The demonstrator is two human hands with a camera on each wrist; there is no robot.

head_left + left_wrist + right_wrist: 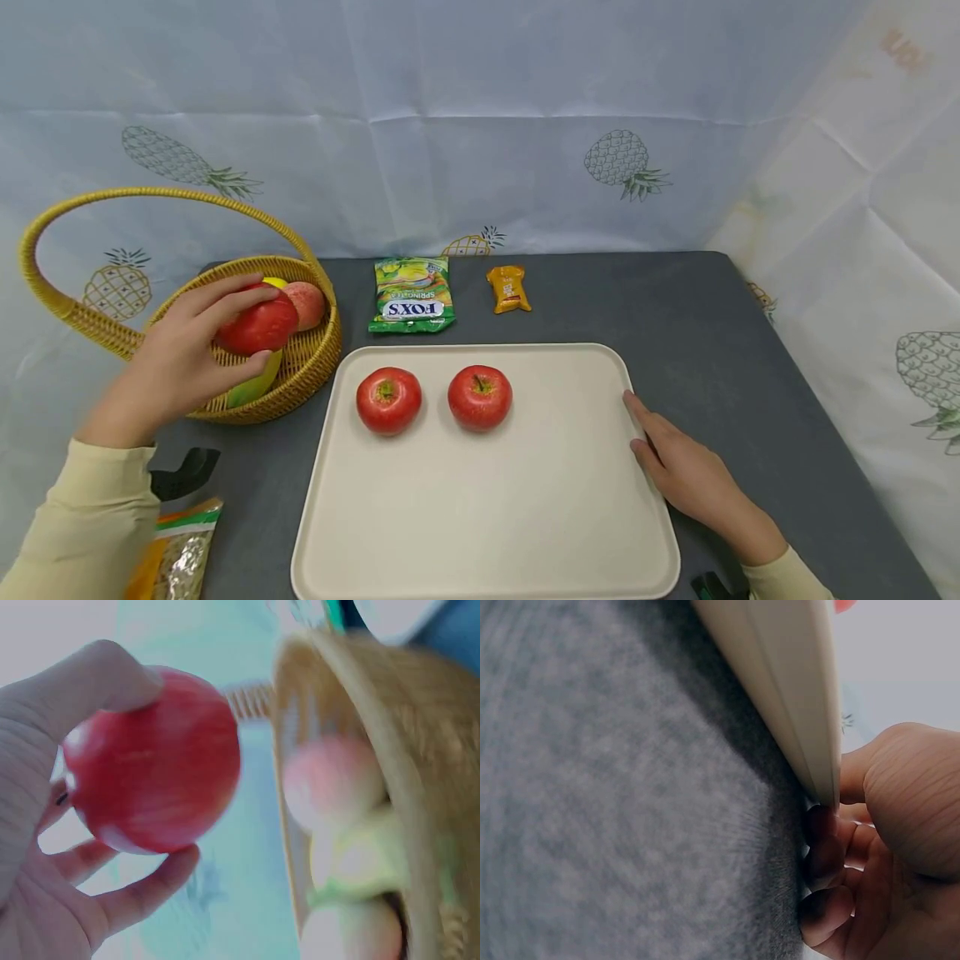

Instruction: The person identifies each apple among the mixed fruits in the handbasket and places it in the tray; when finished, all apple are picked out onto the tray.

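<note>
My left hand grips a red apple between thumb and fingers, over the wicker basket. In the left wrist view the apple shows its dark stem towards the palm, beside the basket. A peach and some yellow and green fruit lie inside, partly hidden by the hand. At the right side of the beige tray, my right hand holds the edge, thumb at the rim and fingers curled beneath it. Two red apples sit side by side on the tray.
Behind the tray lie a green candy bag and a small orange packet. A clear-fronted package and a black curved object are near the left forearm. The basket's tall handle arches upward; a pineapple-print cloth hangs behind.
</note>
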